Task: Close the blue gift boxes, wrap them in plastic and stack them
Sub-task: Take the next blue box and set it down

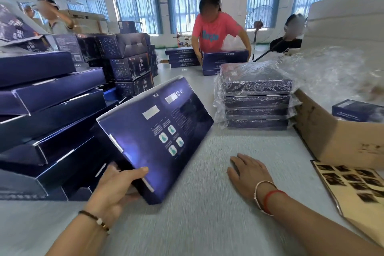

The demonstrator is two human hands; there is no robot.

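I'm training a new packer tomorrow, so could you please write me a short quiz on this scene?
1. True or false: the left hand holds the tilted blue box by its near corner.
2. What is the right hand doing? A) gripping plastic B) resting flat on the table C) lifting a box
3. How many boxes are in the wrapped stack?

Key: 1 true; 2 B; 3 four.

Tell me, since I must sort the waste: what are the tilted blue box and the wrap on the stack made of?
Box: likely printed paperboard with a glossy coat; white cut edges and sheen show. Wrap: thin clear plastic film, crinkled and glinting.
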